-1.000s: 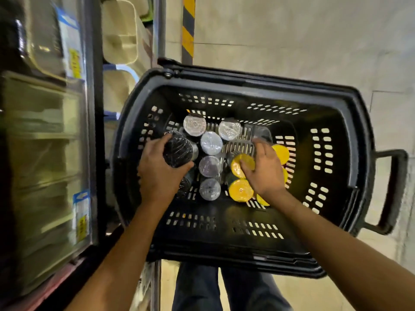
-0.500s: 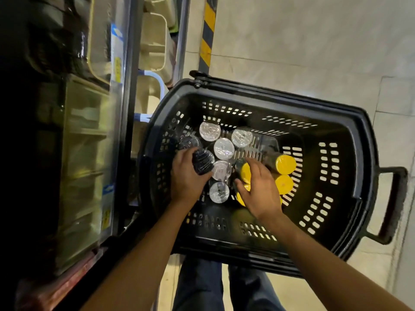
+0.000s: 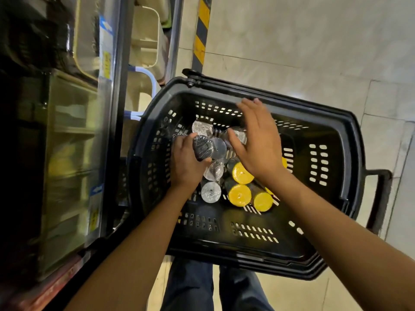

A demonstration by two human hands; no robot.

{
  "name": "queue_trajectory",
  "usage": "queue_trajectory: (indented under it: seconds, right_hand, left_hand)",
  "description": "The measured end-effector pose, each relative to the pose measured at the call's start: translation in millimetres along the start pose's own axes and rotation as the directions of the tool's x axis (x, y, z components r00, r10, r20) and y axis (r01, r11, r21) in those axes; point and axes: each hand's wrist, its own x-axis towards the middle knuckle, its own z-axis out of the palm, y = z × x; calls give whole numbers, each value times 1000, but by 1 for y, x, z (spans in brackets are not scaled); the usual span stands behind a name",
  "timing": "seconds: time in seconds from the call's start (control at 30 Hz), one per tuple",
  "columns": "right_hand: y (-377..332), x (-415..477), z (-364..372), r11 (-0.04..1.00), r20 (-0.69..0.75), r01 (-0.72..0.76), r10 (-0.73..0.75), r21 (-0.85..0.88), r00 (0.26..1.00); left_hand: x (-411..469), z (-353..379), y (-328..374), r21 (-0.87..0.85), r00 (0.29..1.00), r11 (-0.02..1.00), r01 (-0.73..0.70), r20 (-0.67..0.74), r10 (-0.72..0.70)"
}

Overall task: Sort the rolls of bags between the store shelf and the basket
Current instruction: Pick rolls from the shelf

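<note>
A black plastic basket stands on the floor in front of me and holds upright rolls of bags. Several clear silvery rolls fill its left middle, and yellow rolls stand to their right. My left hand grips a black roll above the clear ones. My right hand hovers over the rolls with straight spread fingers, holding nothing. The store shelf runs along the left, dim and blurred.
Beige plastic bins sit on the floor beyond the shelf's metal post. A black-and-yellow striped post stands behind the basket. The basket's handle sticks out to the right. My legs are below the basket, on pale floor tiles.
My right hand has let go of the yellow roll and lifted up and away toward the far rim, fingers spreading. My left hand still holds the black roll, raised slightly.
</note>
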Motion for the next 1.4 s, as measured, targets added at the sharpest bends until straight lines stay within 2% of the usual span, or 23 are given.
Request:
queue_trajectory:
  seconds: [0.13,0.33,0.53,0.83,1.13,1.23,1.4]
  right_hand:
    - [1,36,-4,990,-57,108,-113,-89,992]
    - [17,61,2,977,85,132,-119,-170,989]
    - [36,69,15,969,128,152,-128,-194,983]
    - [42,69,25,954,-12,182,-191,-238,982]
    - [48,68,37,923,-147,220,-277,-316,950]
    - [49,68,39,916,-177,214,-285,-338,942]
    - [50,68,40,917,-197,222,-298,-330,934]
  left_hand:
    - [0,-2,-8,-18,999,999,28,-29,-29]
    - [-2,-11,-21,-55,997,996,71,-10,-72]
    - [-2,-12,-27,-22,999,999,48,-11,-49]
    - [1,-9,-29,76,998,997,18,60,-22]
    - [24,35,-40,145,994,989,11,104,-26]
    - [33,44,-44,165,995,985,-55,93,40]
    - [46,56,-49,220,991,975,-44,136,14]
